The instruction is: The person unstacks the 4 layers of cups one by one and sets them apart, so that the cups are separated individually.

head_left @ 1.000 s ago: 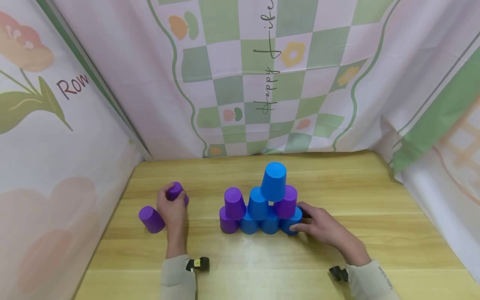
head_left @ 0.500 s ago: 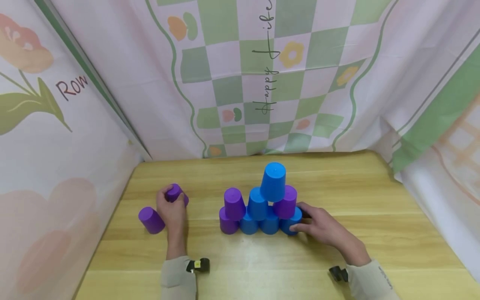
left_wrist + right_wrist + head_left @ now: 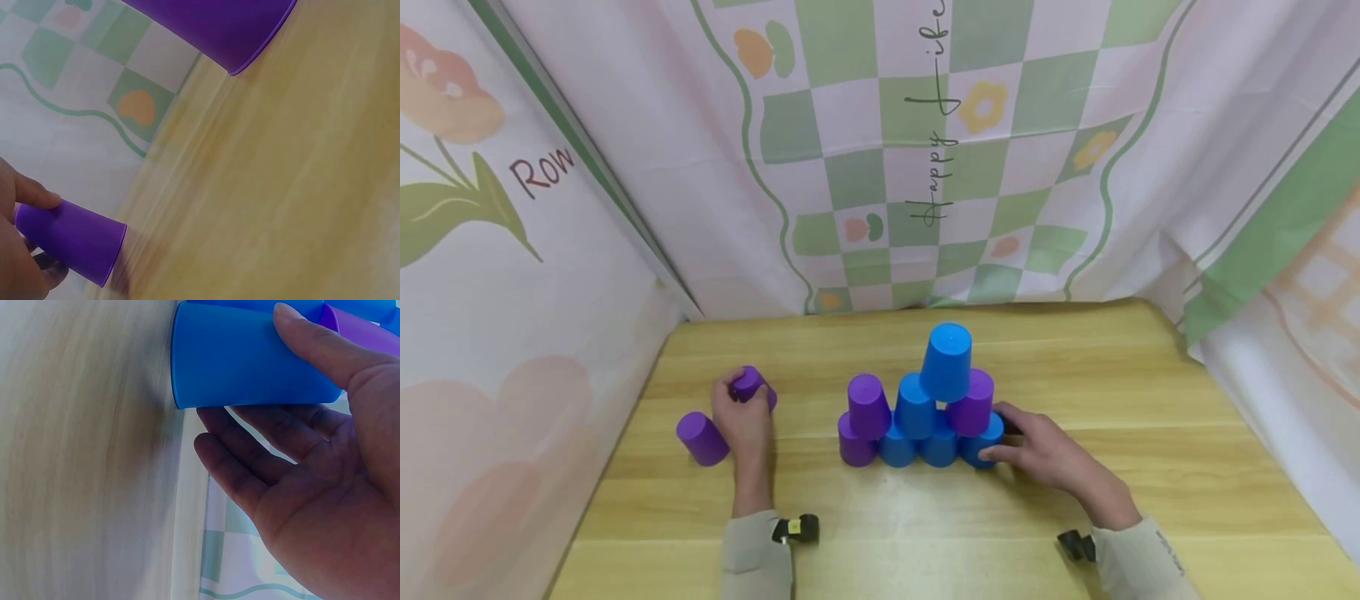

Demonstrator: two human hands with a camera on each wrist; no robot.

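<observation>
No visible shift since the earlier frame: left hand (image 3: 742, 425) curled round a purple cup (image 3: 751, 384), right hand (image 3: 1047, 450) part-open, thumb and fingers about the bottom row's end blue cup (image 3: 976, 451). Second purple cup (image 3: 702, 439) just beside left hand; inverted cups (image 3: 917, 408) stacked in three tiers on the worktop (image 3: 895, 533), one blue cup (image 3: 947, 363) on top.

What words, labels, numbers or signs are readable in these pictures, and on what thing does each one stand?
"Row": on the left cloth.
"Happy Life": sideways on the back cloth, final letter partly cut off.
Right sleeve: small dark print, unreadable.
Yellow label on the left wrist camera: any print too small.
</observation>
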